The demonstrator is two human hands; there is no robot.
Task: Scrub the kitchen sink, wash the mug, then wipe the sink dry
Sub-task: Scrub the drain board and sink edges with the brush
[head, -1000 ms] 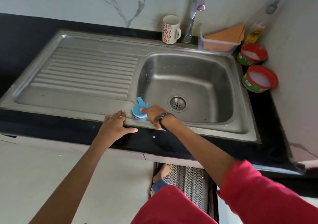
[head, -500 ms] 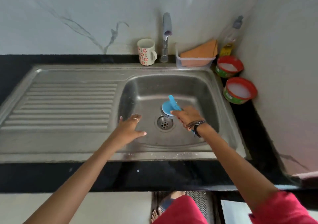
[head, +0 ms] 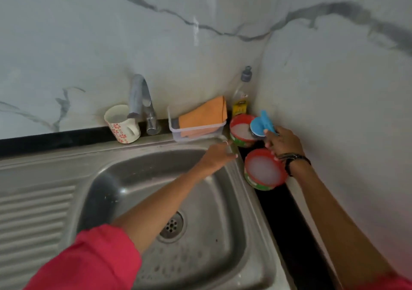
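Observation:
My right hand (head: 282, 143) grips a blue round scrubber (head: 260, 126) and holds it against the white soap in the far red tub (head: 239, 131) at the back right corner. My left hand (head: 219, 154) reaches over the steel sink (head: 252, 211) toward the same tub, its fingers straight and holding nothing. A white mug (head: 122, 123) with red flowers stands on the back ledge, left of the tap (head: 142, 102). The sink's drain (head: 172, 225) shows beside my left forearm.
A second red tub of white soap (head: 264, 171) sits nearer on the black counter (head: 289, 222). A clear tray (head: 196, 131) holds a folded orange cloth (head: 204, 115). A soap bottle (head: 241, 93) stands in the corner. The ribbed drainboard (head: 33, 218) lies left.
My right hand has carried the scrubber out of the basin up to the far soap tub. My left hand has left the sink's front and reached toward the tub. The view swung right.

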